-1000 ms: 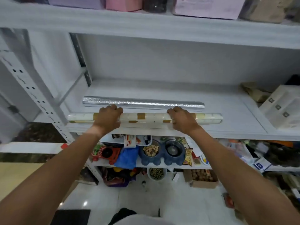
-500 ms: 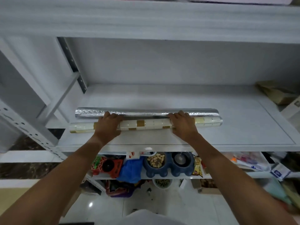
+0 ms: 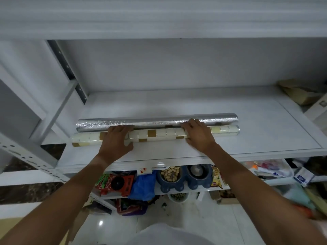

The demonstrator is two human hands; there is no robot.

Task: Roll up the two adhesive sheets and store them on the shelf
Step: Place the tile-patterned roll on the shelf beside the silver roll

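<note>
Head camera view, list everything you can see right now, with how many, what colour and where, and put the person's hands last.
Silver roll: one, shiny foil, lying on the shelf, behind the tile roll and against it.
Tile roll: one, cream with tan squares, lying along the shelf nearer the front edge.
Shelf: one, white, holding both rolls.
Cardboard box: one, brown, far right back of the shelf.
Pet bowl: one double bowl, blue, on the lower shelf, one side holding peanuts.
Blue bag: one, lower shelf, left of the bowl.
Red package: one, with spiderweb print, lower shelf, left of the bag.
Left hand: on the tile roll, fingers over its top.
Right hand: on the tile roll, toward its right end.
</note>
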